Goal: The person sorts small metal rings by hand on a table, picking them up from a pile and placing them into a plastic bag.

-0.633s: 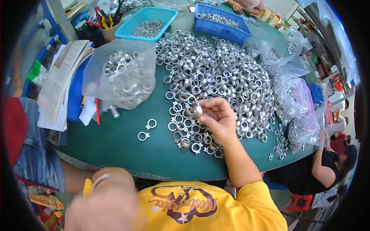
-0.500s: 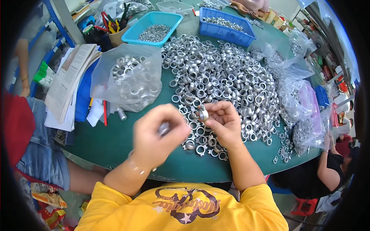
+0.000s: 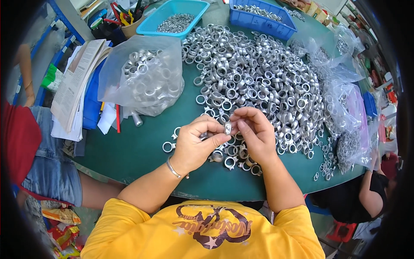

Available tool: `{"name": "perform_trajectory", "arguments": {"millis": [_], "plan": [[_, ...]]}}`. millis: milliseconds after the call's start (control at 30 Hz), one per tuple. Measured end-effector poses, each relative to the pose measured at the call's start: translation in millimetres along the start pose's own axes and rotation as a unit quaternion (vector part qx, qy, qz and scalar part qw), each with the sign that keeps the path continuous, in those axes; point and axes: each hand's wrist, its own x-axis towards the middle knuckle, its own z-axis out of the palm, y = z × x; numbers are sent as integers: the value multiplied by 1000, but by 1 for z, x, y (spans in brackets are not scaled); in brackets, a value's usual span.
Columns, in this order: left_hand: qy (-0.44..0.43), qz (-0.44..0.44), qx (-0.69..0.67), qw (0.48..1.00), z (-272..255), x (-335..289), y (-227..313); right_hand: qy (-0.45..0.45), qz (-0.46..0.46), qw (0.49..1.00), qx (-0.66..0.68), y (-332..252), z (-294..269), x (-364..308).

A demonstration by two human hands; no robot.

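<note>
One metal ring (image 3: 227,128) between fingers (image 3: 211,126)

The metal ring (image 3: 228,128) pinched between both hands is partly covered by fingertips, and its fine detail is too small to tell. The curled fingers of the left hand (image 3: 196,144) hide most of a second metal piece (image 3: 203,135). Cloudy plastic blurs the rings inside the bag (image 3: 142,97) on the left. In the heap (image 3: 254,86), upper rings cover those beneath. The turquoise tray (image 3: 142,28) is clipped by the top edge; its tiny parts (image 3: 176,23) cannot be made out singly. The lower edge cuts the yellow shirt (image 3: 146,237).
</note>
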Motion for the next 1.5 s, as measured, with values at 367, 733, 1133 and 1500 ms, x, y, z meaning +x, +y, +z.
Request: {"name": "perform_trajectory", "arguments": {"millis": [367,733,1133,1500], "plan": [[17,28,21,999,7,0,6,-60,104,980,156,2,-7,3],[14,-299,-345,890,4,7,7,-69,-248,940,-225,-11,1,6],[303,270,91,909,-91,75,72,7,-191,823,-534,11,-13,14],[167,217,209,939,-45,19,45,-20,-44,964,-261,0,-10,6]]}}
